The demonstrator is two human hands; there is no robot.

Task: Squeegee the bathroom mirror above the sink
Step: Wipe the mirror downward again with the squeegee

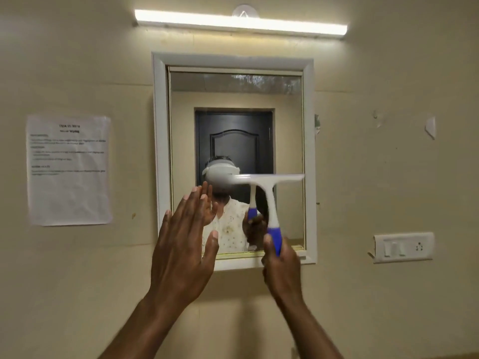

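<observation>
The right hand [281, 265] gripped the squeegee [269, 195], its blade across the mirror [233, 99] by the right edge, mid-stroke. The left hand [181, 250] hovered flat, empty. Next, probably pull down evenly.

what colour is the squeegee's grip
Blue grip on the white plastic squeegee, clearest in the head view.

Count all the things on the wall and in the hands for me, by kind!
Mirror: 1
Lamp: 1
Paper sheet: 1
Switch plate: 1
Squeegee: 1, held by the right hand
Total: 5
</observation>
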